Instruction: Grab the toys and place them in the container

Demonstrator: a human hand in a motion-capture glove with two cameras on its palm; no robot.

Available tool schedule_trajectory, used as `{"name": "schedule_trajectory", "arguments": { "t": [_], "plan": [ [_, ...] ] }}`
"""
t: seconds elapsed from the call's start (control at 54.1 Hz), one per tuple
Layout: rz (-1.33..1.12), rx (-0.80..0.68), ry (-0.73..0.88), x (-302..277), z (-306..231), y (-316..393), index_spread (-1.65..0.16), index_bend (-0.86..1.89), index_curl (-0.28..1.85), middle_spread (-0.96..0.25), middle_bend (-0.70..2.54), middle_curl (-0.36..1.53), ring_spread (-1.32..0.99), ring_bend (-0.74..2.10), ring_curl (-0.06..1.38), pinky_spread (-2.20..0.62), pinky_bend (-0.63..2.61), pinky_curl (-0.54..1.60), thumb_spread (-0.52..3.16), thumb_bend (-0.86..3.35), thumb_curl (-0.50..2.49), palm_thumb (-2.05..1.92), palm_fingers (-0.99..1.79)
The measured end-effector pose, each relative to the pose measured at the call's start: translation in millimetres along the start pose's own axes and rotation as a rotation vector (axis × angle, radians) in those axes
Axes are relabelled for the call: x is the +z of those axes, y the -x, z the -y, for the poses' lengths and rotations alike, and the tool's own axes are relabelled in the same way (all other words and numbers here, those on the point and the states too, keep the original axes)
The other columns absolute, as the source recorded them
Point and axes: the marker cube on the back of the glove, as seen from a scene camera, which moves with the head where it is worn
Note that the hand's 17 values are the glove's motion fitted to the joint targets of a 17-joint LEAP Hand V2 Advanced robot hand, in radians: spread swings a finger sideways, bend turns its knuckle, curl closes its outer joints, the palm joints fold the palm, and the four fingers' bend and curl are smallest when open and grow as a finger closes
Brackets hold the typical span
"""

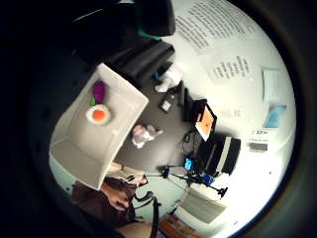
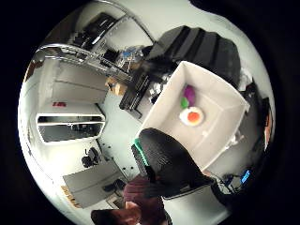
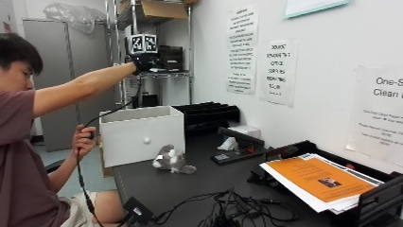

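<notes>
A tangle of black cables [image 3: 233, 208] lay at the near edge of the dark tabletop [image 3: 189, 184], and to the side of it a stack of papers with an orange top sheet [image 3: 318, 182] rested tilted on a black tray. Further in, a grey plush toy [image 3: 171, 160] lay on the tabletop just in front of the white container [image 3: 142, 135], close to its front wall, though whether it touched could not be told. A black stapler-like tool [image 3: 236, 150] and a small white object [image 3: 230, 143] sat beside it toward the wall, with black stacked trays [image 3: 207, 114] behind them.

The container stood near the tabletop's far corner. The palm views looked down into it: a fried-egg toy [image 1: 98, 114] lay on its floor, and a purple toy with a green end [image 1: 98, 92] lay just beside the egg, nearer one wall.

The gloved right hand [image 3: 144, 59] was raised high above the container, arm stretched out, well clear of the rim. Nothing was seen in its grasp, but whether its fingers were straight or curled could not be told. The bare hand [image 3: 83, 139] gripped a black cable beside the container's near side.

Behind stood a metal shelf rack [image 3: 151, 47] and posted sheets [image 3: 242, 49] on the wall.
</notes>
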Motion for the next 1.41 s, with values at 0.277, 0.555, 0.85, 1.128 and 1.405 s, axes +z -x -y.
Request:
{"name": "schedule_trajectory", "arguments": {
  "t": [0.277,0.555,0.85,1.128,1.405],
  "plan": [
    [-0.091,0.085,0.007,-31.7,-57.4,-78.5,-0.27,0.10,0.36,-0.08,0.14,0.32,0.04,0.35,0.22,0.08,0.90,0.37,1.10,-0.06,0.31,-0.08,-0.19],
    [0.016,0.076,0.061,28.3,-108.4,-157.0,-0.27,0.06,0.25,-0.07,0.14,0.30,0.02,0.41,0.26,0.07,0.97,0.38,1.16,-0.04,0.29,-0.04,-0.18],
    [0.120,-0.009,0.253,237.6,-127.4,-198.7,-0.27,0.09,0.20,-0.05,0.14,0.28,0.02,0.39,0.27,0.07,0.96,0.37,1.19,-0.03,0.28,-0.02,-0.21],
    [0.058,-0.059,0.437,371.7,-119.2,-185.8,-0.26,0.00,0.13,-0.04,0.08,0.23,0.04,0.31,0.27,0.07,1.08,0.39,1.11,-0.04,0.30,-0.03,-0.41],
    [0.066,-0.048,0.207,400.1,-101.5,-197.1,-0.27,0.01,0.08,-0.10,0.31,0.29,-0.04,0.43,0.33,0.04,0.99,0.36,1.07,-0.02,0.31,0.00,0.04]
  ]
}}
